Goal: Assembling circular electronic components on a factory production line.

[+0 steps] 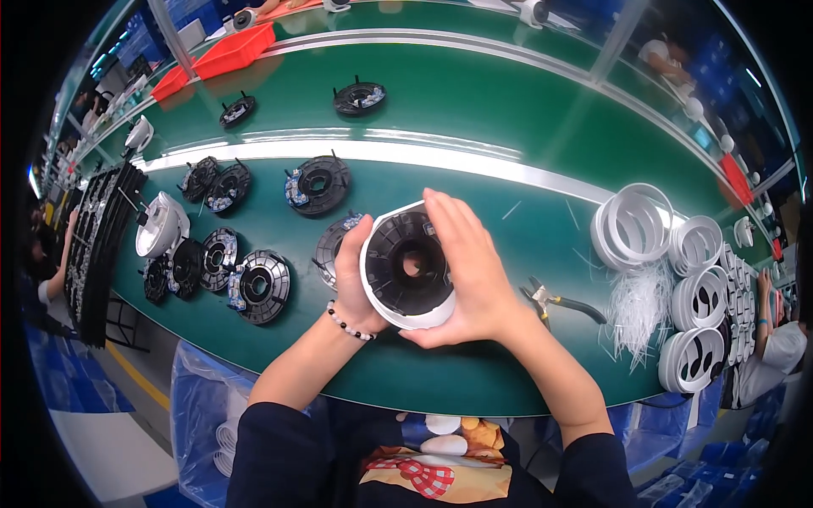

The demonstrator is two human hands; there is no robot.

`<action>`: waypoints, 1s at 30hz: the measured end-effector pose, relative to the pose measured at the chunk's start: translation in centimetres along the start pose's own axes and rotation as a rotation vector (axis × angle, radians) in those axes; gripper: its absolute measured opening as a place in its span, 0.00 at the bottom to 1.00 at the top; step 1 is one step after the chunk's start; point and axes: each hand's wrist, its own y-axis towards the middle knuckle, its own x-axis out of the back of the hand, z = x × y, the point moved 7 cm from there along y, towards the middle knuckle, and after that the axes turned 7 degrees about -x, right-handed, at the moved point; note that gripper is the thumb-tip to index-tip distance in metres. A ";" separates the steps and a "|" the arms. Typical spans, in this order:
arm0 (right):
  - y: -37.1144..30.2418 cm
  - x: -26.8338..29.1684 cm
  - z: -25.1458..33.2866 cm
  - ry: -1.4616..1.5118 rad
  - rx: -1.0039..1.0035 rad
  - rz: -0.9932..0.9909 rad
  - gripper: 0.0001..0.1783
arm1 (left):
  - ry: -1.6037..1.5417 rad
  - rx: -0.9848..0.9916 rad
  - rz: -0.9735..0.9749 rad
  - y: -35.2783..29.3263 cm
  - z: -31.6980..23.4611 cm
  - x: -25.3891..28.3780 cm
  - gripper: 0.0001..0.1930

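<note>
Between both hands, above the green table (500,372), is a white round housing with a black ribbed inner disc (391,279). A round hole sits in the middle of the disc, and skin shows through it. My left hand (354,288) is closed around the left side of the housing, a beaded bracelet at its wrist. Around the right side curves my right hand (474,267), its fingers over the top rim and its thumb low against the white edge. A black disc with a blue circuit board (332,250) lies partly hidden behind my left hand.
Wire cutters (576,306) lie right of my right hand, beside a pile of thin white plastic strips (639,317). Stacked white rings (688,360) stand farther right. Several black discs (264,288) and a white dome-shaped unit (161,227) are at left. Red trays (235,51) stand far off.
</note>
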 end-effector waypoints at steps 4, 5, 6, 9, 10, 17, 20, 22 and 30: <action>-1.0 0.8 0.6 -0.091 -0.003 -0.114 0.63 | 0.003 -0.042 0.141 -0.3 0.8 -0.3 0.30; -1.4 0.8 0.7 -0.095 -0.006 -0.122 0.63 | -0.028 -0.055 0.254 -0.4 0.8 -0.9 0.29; -1.8 0.9 0.7 -0.116 -0.016 -0.158 0.63 | -0.024 -0.048 0.261 -0.4 0.9 -1.1 0.29; -2.4 2.1 0.3 -0.127 -0.036 -0.198 0.65 | 0.021 -0.008 0.378 -0.3 1.5 -3.3 0.28; -2.5 2.8 0.0 -0.114 -0.042 -0.194 0.66 | 0.087 0.008 0.300 0.4 1.7 -3.7 0.27; -7.0 8.9 -2.7 -0.199 -0.155 -0.349 0.61 | 0.463 0.103 -0.074 9.3 1.4 -3.6 0.21; -9.7 11.7 -4.9 -0.399 -0.262 -0.418 0.51 | 0.514 0.116 -0.139 14.0 0.4 -3.0 0.21; -11.2 14.8 -5.5 -0.576 -0.315 -0.585 0.29 | 0.576 0.074 -0.159 18.1 -0.4 -1.9 0.22; -11.9 26.5 -12.6 -0.936 -0.608 -0.606 0.17 | 0.438 -0.085 -0.350 32.2 3.2 5.6 0.21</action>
